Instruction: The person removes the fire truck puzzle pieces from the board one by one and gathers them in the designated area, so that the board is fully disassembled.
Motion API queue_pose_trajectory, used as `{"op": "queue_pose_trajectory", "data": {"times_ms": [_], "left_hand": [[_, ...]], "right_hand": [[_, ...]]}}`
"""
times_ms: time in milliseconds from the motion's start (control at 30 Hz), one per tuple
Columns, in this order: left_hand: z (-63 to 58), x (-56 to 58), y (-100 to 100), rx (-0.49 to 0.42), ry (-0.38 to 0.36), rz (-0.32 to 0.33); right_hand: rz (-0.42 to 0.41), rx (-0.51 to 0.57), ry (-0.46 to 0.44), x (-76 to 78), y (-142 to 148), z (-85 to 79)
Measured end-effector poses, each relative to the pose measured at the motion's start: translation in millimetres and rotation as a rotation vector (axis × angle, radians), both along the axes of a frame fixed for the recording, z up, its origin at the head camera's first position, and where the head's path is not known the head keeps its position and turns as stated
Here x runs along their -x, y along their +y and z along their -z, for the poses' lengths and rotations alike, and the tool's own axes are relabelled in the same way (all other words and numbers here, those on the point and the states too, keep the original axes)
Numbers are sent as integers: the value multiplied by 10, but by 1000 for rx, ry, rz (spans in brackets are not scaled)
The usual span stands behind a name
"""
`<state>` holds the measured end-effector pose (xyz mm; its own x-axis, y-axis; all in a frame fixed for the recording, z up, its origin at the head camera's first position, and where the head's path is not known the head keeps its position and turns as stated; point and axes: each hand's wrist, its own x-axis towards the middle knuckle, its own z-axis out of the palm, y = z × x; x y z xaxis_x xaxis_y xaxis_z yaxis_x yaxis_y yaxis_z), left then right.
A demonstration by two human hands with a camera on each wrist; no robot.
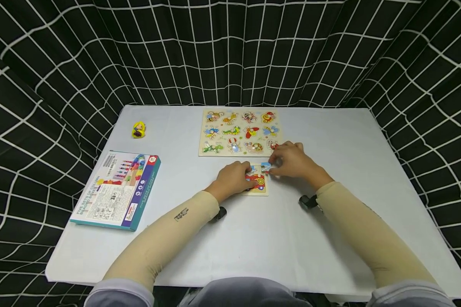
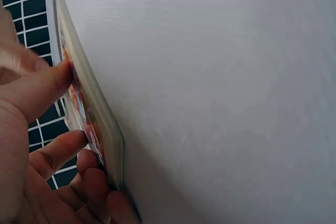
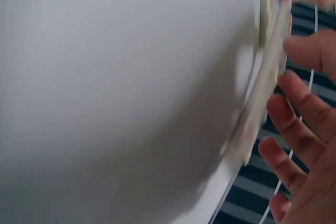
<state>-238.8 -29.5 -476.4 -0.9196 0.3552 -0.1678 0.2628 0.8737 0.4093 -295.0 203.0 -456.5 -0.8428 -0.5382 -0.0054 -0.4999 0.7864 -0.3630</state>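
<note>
A small wooden jigsaw board (image 1: pixel 258 187) with a red vehicle picture lies on the white table. My left hand (image 1: pixel 233 178) grips it at the left side; in the left wrist view the thumb (image 2: pixel 50 85) lies on the picture and the curled fingers (image 2: pixel 97 187) are at the near edge. At the board's upper right corner, my right hand (image 1: pixel 292 161) pinches a blue puzzle piece (image 1: pixel 266 166) between thumb and fingertips. The right wrist view is blurred, with the right hand's other fingers (image 3: pixel 294 129) spread apart and the piece hard to make out.
Just behind the small board lies a larger insect peg puzzle (image 1: pixel 240 132). A boxed bead set (image 1: pixel 115 189) is on the left, with a small yellow figure (image 1: pixel 138 129) beyond it. Black netted-pattern curtains (image 1: pixel 223 51) surround the white table (image 1: pixel 330 256).
</note>
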Motion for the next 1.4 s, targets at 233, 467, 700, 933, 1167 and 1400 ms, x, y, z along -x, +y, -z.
{"op": "queue_pose_trajectory", "data": {"times_ms": [233,467,700,933,1167,1400], "left_hand": [[-27,-4,-19,15,3,-10],[-59,-14,-49,-10,-11,-5],[-86,-27,-102,-8,-27,-19],[-76,-30,-164,4,-33,-103],[-15,6,-190,14,-18,-99],[28,51,-198,6,-15,-138]], "right_hand": [[122,11,-78,-6,774,-43],[211,14,-157,-30,1244,-27],[193,10,-157,26,1283,-15],[81,-81,-62,11,598,-58],[-143,-82,3,-64,-250,-5],[-137,-95,9,13,-522,55]]}}
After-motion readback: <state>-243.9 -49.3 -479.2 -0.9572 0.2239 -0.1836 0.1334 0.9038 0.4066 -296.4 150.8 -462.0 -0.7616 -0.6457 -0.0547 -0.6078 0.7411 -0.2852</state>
